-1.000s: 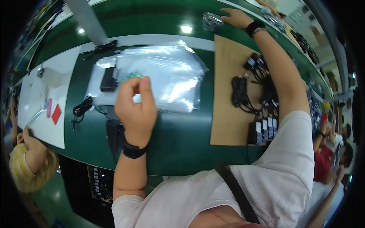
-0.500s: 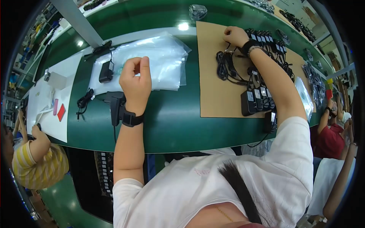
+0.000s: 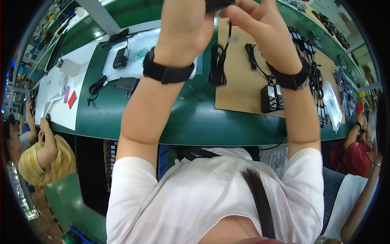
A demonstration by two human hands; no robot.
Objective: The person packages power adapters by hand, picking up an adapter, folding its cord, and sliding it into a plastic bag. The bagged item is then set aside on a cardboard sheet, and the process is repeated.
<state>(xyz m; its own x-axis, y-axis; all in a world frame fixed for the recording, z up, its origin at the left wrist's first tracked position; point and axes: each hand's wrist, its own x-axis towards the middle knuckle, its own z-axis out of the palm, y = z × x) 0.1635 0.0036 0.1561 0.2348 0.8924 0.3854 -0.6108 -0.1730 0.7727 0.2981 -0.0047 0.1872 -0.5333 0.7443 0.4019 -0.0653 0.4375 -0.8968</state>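
My left hand (image 3: 187, 30) and right hand (image 3: 262, 30) are raised close together at the top edge, which cuts off part of their fingers. Between them is a black power adapter (image 3: 219, 5); my left hand grips it, and my right thumb and fingers close on its other side. The adapter's cord hangs down to a tied cable bundle (image 3: 217, 69), in front of the brown cardboard sheet (image 3: 239, 93). On that sheet, below my right hand, stand more black adapters (image 3: 270, 99) with labels. Another adapter (image 3: 128, 84) lies on the green table left of my left forearm.
Clear plastic bags (image 3: 150, 38) lie at the left, with an adapter (image 3: 121, 57) on them. A coiled cable (image 3: 96, 86) is nearby. More cables (image 3: 313, 71) and a plastic bag (image 3: 332, 105) are at the right. Co-workers sit at both sides, one in a yellow striped shirt (image 3: 48, 158).
My right hand has lifted an adapter with its cable from the cardboard. My left hand has moved up and right from over the plastic bags to meet it. The view has shifted slightly.
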